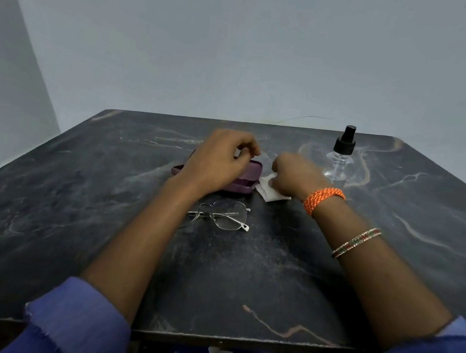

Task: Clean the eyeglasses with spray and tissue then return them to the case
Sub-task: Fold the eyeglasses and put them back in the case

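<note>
Nearer the body than both hands, the eyeglasses (221, 214) lie crosswise on the table (69, 212), behind the left hand (216, 158) curled on the case (243, 178) and the right hand (292, 173) pinching the tissue (268, 193).

Dark marble table (67, 227) bears eyeglasses (227, 215), case (248, 180), tissue (271, 192), bottle (339, 159).

Eyeglasses (221, 214): thin metal frame, clear lenses, laid flat at table centre, near side of case. Case (248, 178): purple, hard-shelled, lid seen open, partly covered by hand. Tissue (268, 192): white, crumpled, just right of case. Spray bottle (339, 159): clear, black pump, upright, far right.
</note>
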